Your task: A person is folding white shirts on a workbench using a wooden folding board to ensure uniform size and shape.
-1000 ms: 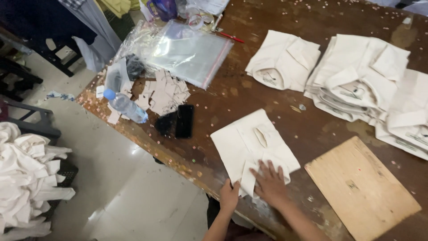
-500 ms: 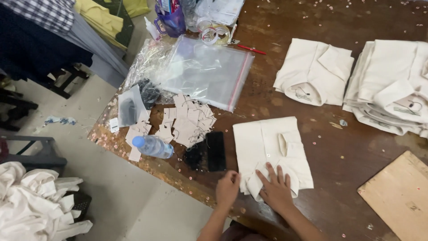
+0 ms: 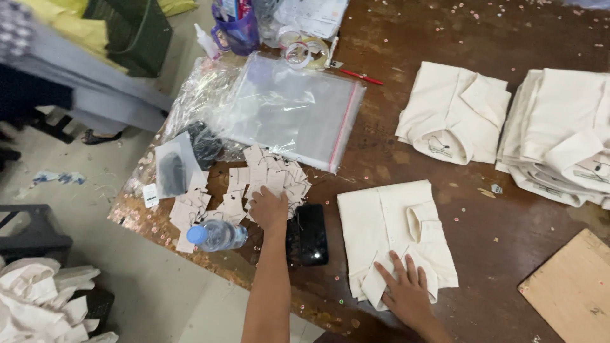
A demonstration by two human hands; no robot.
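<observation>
Left hand (image 3: 269, 208) is down on the pile of paper tags (image 3: 254, 187), fingers curled, can't tell if it's gripping one. Right hand (image 3: 406, 289) lies flat, fingers spread, pressing the folded cream shirt (image 3: 387, 222) near the surface (image 3: 495, 222) edge.

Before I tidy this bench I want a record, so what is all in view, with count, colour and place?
folded shirt: one, cream, near table edge
second folded shirt: one, cream, behind it
shirt stack: one pile, cream, right
paper tags: a heap, beige, left part of the table
plastic bags: clear, red strip, behind the tags
water bottle: one, clear, blue cap, on its side at the left table edge
phone: one, black, between tags and shirt
board: one, tan, right corner
cup: one, purple, far left
left hand: on the tags
right hand: flat on the near shirt
</observation>
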